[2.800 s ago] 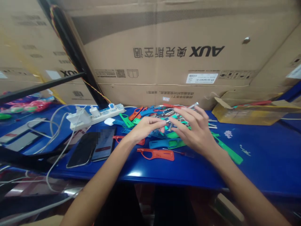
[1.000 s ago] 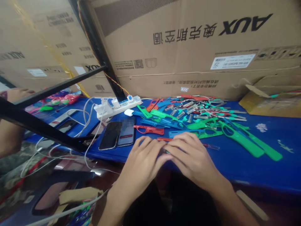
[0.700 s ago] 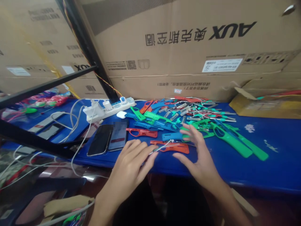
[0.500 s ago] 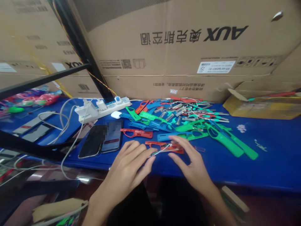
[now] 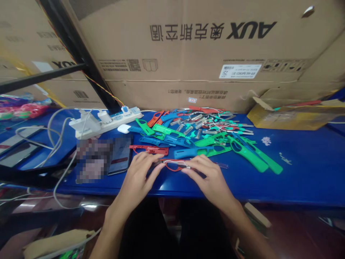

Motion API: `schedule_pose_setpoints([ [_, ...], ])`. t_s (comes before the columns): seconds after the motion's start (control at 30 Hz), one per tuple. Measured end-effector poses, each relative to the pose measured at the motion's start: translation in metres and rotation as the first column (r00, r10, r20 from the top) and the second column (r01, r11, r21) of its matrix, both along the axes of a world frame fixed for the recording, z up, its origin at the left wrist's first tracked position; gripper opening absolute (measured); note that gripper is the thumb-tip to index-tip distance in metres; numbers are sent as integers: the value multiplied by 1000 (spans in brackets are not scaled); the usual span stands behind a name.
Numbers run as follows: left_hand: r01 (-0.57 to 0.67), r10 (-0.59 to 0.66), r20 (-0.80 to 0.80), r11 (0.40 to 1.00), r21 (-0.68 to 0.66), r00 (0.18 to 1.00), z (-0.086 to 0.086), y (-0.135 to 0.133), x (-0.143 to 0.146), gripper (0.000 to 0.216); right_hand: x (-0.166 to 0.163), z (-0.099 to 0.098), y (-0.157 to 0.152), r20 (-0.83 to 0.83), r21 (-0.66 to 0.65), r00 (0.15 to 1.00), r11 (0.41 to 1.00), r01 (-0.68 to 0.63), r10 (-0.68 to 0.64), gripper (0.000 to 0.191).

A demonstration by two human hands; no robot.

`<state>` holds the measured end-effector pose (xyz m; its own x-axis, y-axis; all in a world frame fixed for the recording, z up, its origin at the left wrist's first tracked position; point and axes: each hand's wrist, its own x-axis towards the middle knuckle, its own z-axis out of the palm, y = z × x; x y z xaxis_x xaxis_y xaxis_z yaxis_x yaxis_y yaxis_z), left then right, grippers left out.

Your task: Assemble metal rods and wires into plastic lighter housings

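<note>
A red long-lighter handle shell (image 5: 174, 169) lies on the blue table between my hands, its open trigger loop toward me. A thin white wire (image 5: 175, 162) arcs over it from one hand to the other. My left hand (image 5: 141, 171) is closed in a pinch at the wire's left end; a small dark part there is mostly hidden by the fingers. Thumb and fingers of my right hand (image 5: 206, 174) pinch the wire's right end, over the shell's right part. A clear small tube (image 5: 222, 165) lies just beyond my right hand. Another red shell (image 5: 151, 149) rests behind my left hand.
Behind my hands spreads a pile of blue and green shells (image 5: 179, 141) and wired metal-rod parts (image 5: 202, 122). A power strip (image 5: 110, 124) with chargers and a phone (image 5: 120, 154) are at left. An open carton (image 5: 285, 117) stands back right. Black rack posts (image 5: 86, 72) rise at left.
My right hand has gone from spread fingers to a pinch on the wire. Both hands now meet the red shell, and the wire is stretched across it. The camera view has shifted slightly.
</note>
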<state>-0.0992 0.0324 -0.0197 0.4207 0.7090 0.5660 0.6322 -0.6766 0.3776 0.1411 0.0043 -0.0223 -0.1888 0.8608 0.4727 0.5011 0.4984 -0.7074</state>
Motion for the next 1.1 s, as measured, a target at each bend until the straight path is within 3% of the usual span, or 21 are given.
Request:
schedule_pose_setpoints([
  [0.1,-25,26,36,999,-44,999,-4,2,1,15,2,-2,3,-4,-30,1000,999,-13,12,18],
  [0.4,16,-9,55,992,-127,998,-11,4,4,18,2,-8,4,72,-68,997,997,29,-24,18],
  [0.6,21,-14,78,996,-91,997,-7,0,9,19,6,-10,2,167,-92,985,995,47,-31,18],
  [0.87,70,-71,-4,993,-93,997,5,-15,15,20,36,-3,0,268,-121,953,986,-112,141,26],
  [0.97,99,-101,-21,991,-86,995,7,-17,15,20,43,-4,0,266,-90,952,987,-130,150,26],
  [1.1,87,-90,-33,992,-96,995,4,-14,15,22,40,-6,-1,298,15,952,997,-75,67,22],
])
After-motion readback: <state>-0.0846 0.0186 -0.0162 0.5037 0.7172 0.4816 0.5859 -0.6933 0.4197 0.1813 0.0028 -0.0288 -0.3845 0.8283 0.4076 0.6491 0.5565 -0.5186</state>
